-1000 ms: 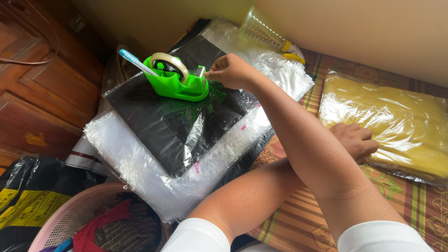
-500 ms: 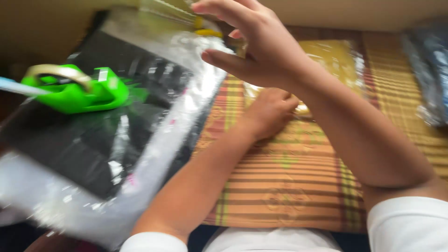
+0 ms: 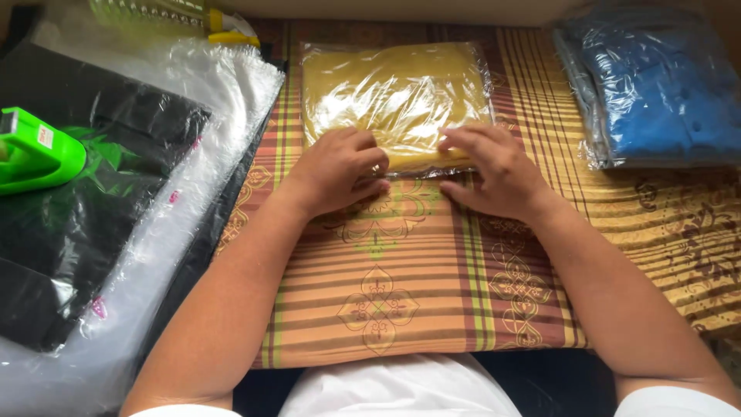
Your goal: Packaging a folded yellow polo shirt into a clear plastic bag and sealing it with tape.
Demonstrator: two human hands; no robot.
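Observation:
A folded yellow garment in a clear plastic bag [image 3: 394, 89] lies on a striped brown-and-green mat [image 3: 401, 286] in front of me. My left hand [image 3: 340, 174] rests on the bag's near left edge with its fingers curled onto the plastic. Over the near right edge lies my right hand [image 3: 494, 170], fingers on the plastic and thumb on the mat below it. Both forearms reach straight forward from my white sleeves.
A green tape dispenser [image 3: 31, 150] sits at the left on a black garment in a stack of clear plastic bags [image 3: 177, 154]. A bagged blue garment [image 3: 656, 85] lies at the far right. A clear bottle with a yellow cap [image 3: 224, 27] lies at the back left.
My right hand left the tape dispenser and swung right to the yellow bag's near edge. The view turned right, so the dispenser is now at the left edge. My arms are no longer crossed.

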